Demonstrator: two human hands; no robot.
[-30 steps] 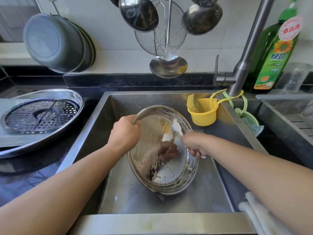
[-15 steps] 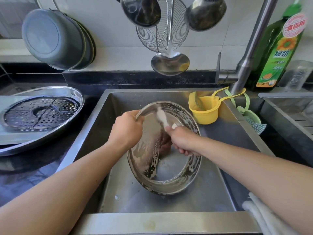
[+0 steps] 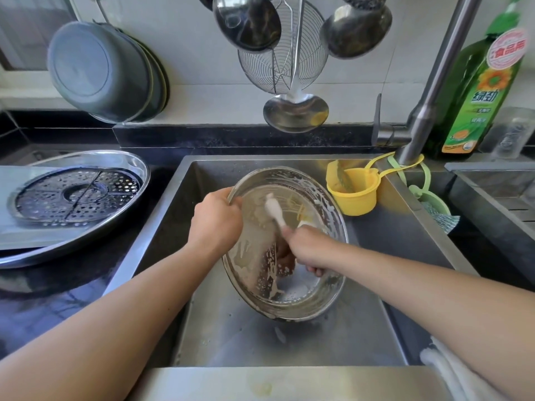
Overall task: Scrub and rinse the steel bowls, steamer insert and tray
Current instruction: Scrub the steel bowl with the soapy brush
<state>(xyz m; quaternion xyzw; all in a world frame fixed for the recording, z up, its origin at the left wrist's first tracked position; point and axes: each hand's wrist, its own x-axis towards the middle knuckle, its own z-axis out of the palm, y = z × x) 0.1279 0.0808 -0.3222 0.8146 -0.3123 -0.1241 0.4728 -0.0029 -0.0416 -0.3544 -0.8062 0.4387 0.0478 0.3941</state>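
A soapy steel bowl (image 3: 324, 287) stands tilted on its edge inside the sink (image 3: 289, 342). My left hand (image 3: 215, 221) grips the bowl's upper left rim. My right hand (image 3: 308, 248) is inside the bowl, closed around a white-handled brush (image 3: 275, 211) whose handle sticks up towards the rim; the bristles are hidden behind my hand. On the counter at the left, a perforated steamer insert (image 3: 75, 195) lies in a round steel tray (image 3: 124, 215). Several steel bowls (image 3: 98, 70) hang stacked on the wall at upper left.
A tap (image 3: 428, 102) rises at the sink's back right, with a yellow cup (image 3: 354, 192) and a green scourer holder (image 3: 434, 204) hung from it. A green detergent bottle (image 3: 480, 91) stands behind. Ladles and a wire skimmer (image 3: 283, 56) hang above the sink. White cloth (image 3: 451, 371) lies at lower right.
My right hand has swept the brush from the bowl's middle towards its upper left wall, the handle now pointing up and left. My left hand has kept its hold on the rim.
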